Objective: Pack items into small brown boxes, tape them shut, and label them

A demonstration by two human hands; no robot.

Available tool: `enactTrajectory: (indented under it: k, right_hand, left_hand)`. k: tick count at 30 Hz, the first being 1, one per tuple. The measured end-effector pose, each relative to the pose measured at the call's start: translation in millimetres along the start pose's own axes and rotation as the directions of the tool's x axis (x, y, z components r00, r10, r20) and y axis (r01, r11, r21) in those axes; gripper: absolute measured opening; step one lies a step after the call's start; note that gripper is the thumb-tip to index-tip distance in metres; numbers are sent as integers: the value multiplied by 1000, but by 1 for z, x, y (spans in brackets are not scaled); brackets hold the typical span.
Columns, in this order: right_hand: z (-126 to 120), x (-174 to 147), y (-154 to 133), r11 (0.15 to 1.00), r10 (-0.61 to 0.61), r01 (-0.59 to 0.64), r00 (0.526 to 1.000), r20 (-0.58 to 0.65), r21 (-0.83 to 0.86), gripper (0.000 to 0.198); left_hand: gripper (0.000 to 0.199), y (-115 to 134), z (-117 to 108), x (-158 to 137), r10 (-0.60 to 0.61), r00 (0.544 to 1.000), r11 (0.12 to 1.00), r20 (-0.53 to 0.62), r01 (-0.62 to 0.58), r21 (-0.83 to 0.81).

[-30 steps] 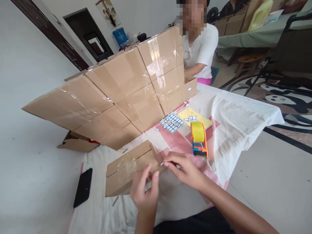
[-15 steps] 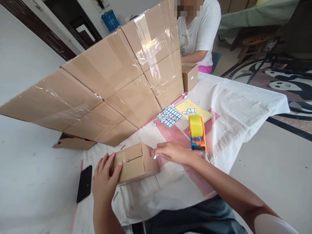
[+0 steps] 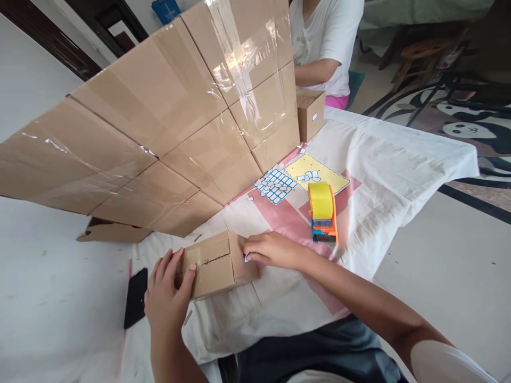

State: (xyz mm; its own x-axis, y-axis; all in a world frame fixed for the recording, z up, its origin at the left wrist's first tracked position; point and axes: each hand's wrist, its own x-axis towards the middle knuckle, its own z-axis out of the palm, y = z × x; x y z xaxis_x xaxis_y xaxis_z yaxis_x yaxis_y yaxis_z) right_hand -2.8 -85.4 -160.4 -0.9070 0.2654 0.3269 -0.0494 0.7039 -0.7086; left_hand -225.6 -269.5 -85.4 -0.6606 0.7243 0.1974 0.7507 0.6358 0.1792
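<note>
A small cardboard box lies on the cloth-covered table, its taped top facing up. My left hand grips the box's left end, thumb on top and fingers over the far side. At the right end face, my right hand pinches a small white sticker with a blue edge, up against the cardboard. Whether the sticker is fully stuck cannot be seen, since the fingers cover part of it. Beyond the right hand stands a tape dispenser with a yellow roll and orange frame.
A tall wall of taped cardboard boxes rises behind. White stickers lie on a blue-lined sheet and a yellow sheet. A black phone is at left. Another person sits beyond another box.
My right hand has moved slightly left, bringing the sticker from the box's edge onto its end face. My left hand keeps its hold. The view has shifted a little.
</note>
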Motion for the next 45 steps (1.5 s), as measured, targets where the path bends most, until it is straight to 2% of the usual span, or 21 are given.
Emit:
enactTrajectory:
  k: [5, 7, 10, 13, 16, 18, 21, 24, 29, 33, 36, 42, 45]
  right_hand:
    - [3, 3, 0, 998, 48, -48, 999, 0, -37, 18]
    - [5, 2, 1, 991, 117, -119, 993, -32, -53, 22]
    - [11, 0, -4, 962, 260, -267, 958, -121, -51, 28]
    - [27, -6, -17, 941, 329, -303, 921, -207, 150, 5]
    - [54, -15, -34, 861, 437, -295, 845, -308, 414, 19]
    - [73, -20, -43, 804, 501, -271, 787, -360, 529, 32]
    - [94, -24, -48, 744, 540, -210, 749, -385, 634, 47]
    - [100, -26, -46, 714, 539, -168, 752, -380, 680, 54]
    - [99, -35, -42, 701, 499, -158, 806, -320, 695, 59]
    - [100, -35, -40, 704, 492, -144, 805, -332, 695, 68]
    - [101, -31, -40, 696, 489, -138, 810, -324, 705, 68]
    - [108, -48, -56, 661, 547, -227, 798, -252, 716, 71]
    - [110, -49, -60, 683, 552, -239, 788, -273, 690, 76]
  left_hand:
    - [53, -2, 1, 1, 9, 1000, 1000, -2, -9, 13]
    - [52, -1, 1, 1, 4, 1000, 1000, -1, -4, 18]
    - [52, 2, 0, 0, -9, 1000, 1000, 3, 9, 21]
    - [51, 4, 0, -1, -12, 1000, 1000, 1, 12, 13]
    - [52, 6, -1, -2, -9, 1000, 1000, -6, 9, 2]
    - [52, 7, -2, -2, -13, 1000, 1000, -6, 13, 2]
    - [51, 10, -3, -3, -19, 1000, 1000, -1, 19, 10]
    - [51, 10, -4, -4, -20, 1000, 1000, -6, 20, 13]
    - [51, 8, -1, -2, -11, 1000, 1000, -7, 12, 15]
    - [51, 8, 0, -2, -7, 1000, 1000, -23, 7, 4]
    - [51, 10, -1, -3, -5, 999, 1000, -38, 5, -3]
    - [51, 8, 1, -4, 4, 999, 1000, -50, -4, -6]
    - [53, 6, 2, -3, 19, 998, 1000, -60, -20, -14]
